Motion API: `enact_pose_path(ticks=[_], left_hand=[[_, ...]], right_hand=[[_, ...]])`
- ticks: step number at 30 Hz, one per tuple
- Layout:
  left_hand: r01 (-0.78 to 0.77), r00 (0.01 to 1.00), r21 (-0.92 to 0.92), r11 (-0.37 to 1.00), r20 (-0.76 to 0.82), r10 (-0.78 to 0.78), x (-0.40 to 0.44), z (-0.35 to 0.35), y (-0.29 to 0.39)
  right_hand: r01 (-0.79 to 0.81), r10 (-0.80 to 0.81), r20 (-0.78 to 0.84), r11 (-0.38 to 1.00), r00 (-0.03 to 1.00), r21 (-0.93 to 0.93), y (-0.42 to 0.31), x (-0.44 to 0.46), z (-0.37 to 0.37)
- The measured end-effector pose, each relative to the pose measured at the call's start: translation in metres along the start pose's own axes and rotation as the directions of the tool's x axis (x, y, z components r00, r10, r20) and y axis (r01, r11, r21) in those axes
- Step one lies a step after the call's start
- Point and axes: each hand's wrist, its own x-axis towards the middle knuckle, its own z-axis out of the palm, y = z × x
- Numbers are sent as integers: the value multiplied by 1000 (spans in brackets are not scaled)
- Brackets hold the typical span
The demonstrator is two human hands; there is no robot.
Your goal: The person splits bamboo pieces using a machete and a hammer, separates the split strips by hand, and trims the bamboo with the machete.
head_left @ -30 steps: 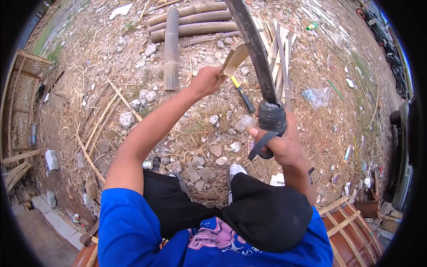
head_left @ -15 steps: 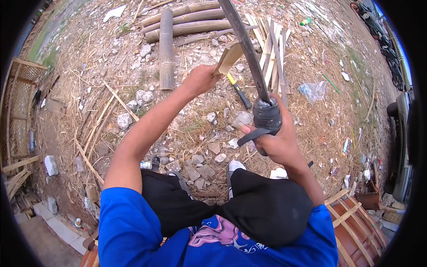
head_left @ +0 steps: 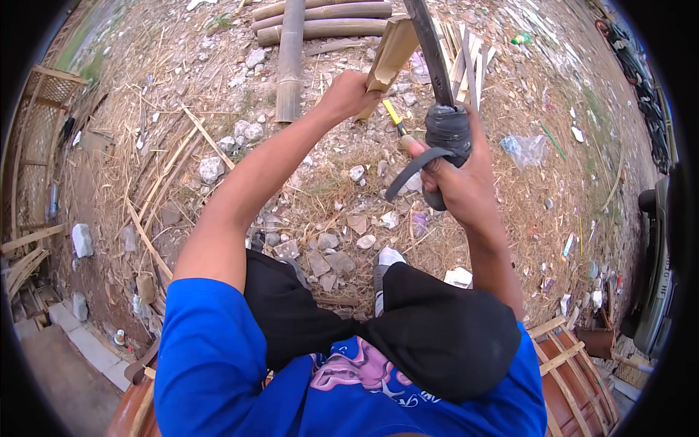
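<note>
The split bamboo piece (head_left: pixel 393 54) is tilting just past twelve o'clock, and your left hand (head_left: pixel 349 95) is gripping its near end, fingers curling closely round it. At one o'clock the machete (head_left: pixel 441 87) is slanting up beside it; whether they are touching, I cannot tell. Your right hand (head_left: pixel 464 166) is clasping the black-wrapped handle (head_left: pixel 447 131), fingers folding around it. Beyond, pale strips (head_left: pixel 459 67) are lying at one, a bamboo pole (head_left: pixel 290 65) at eleven, a clear plastic bag (head_left: pixel 524 151) at two.
</note>
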Motion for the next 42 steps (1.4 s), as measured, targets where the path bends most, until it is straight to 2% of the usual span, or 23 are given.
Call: enact_pose_path(ticks=[1,2,5,6,10,13,15,19,22,23,25,26,28,29,31,32,33,35,36,37,39,40,42], left_hand=[[12,1000,4,1000,4,-12,3,0,1],[23,1000,8,1000,8,-23,6,0,3],[49,999,12,999,4,-49,8,-4,8],[54,999,12,998,3,-54,9,-3,8],[91,994,5,996,-57,-90,14,-2,0],[102,989,-35,994,-101,-105,13,2,1],[124,983,-49,991,-130,-130,13,5,1],[15,992,39,999,-129,-10,26,-11,2],[-70,978,177,982,-182,103,46,-35,25],[-95,970,132,987,-209,122,50,-41,30],[-142,957,130,981,-236,170,54,-51,46],[-60,981,138,989,-175,84,47,-50,50],[97,994,178,979,-69,-86,40,-53,53],[79,996,192,978,-52,-70,31,-40,31],[8,999,230,973,-44,3,28,-7,-34],[27,998,234,972,46,-38,26,-10,-38],[62,983,234,970,154,-100,14,-8,-39],[123,986,157,980,93,-139,14,-4,-42],[97,993,87,992,64,-102,13,-1,-36],[67,997,17,998,25,-67,16,0,-28],[128,990,1,992,58,-128,22,5,-19],[163,984,-4,987,79,-163,21,7,-17],[63,998,-22,998,-8,-63,25,5,-17]], right_hand=[[68,-70,-48,997,996,-42,6,3,3],[103,-97,-71,991,993,81,9,6,6],[28,-29,8,998,1000,51,6,19,-3],[27,-25,-40,998,999,60,4,24,-1],[48,-52,26,993,998,111,4,46,-2],[36,-36,15,999,999,39,7,52,2],[53,-56,40,997,998,56,15,57,4],[115,-119,36,990,992,78,6,61,4],[215,-215,-6,976,977,-43,-22,65,-6],[345,-344,26,938,939,-43,-27,70,-11],[148,-147,39,989,988,-27,-46,69,-19],[144,-147,63,988,987,50,-47,70,-19],[124,-126,24,991,992,55,-12,85,-12],[109,-109,3,992,994,59,14,90,-8],[213,-213,-135,977,968,-18,61,107,-9],[74,-55,-143,989,988,131,44,99,-12],[49,-31,-92,980,995,195,40,101,-18],[-36,40,-5,946,999,321,43,93,-33],[-41,41,4,967,999,251,35,87,-32],[-44,37,30,961,999,272,34,82,-28],[-49,22,85,946,996,320,32,73,-17],[-53,31,87,963,996,262,31,69,-12],[-76,44,110,948,993,309,22,65,-8]])
